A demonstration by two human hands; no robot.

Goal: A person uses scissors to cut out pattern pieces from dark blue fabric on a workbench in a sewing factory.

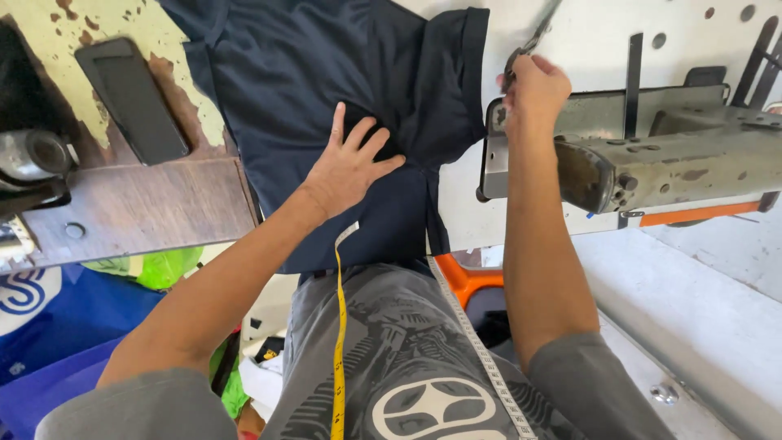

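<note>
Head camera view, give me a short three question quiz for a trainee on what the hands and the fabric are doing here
1. True or false: the left hand lies flat, fingers spread, on the dark navy garment.
2. Where is the right hand? A) on the tape measure B) at the head of the sewing machine C) on the black phone
3. Fill in: the yellow tape measure hangs around the person's ____.

Key: 1 true; 2 B; 3 neck.
</note>
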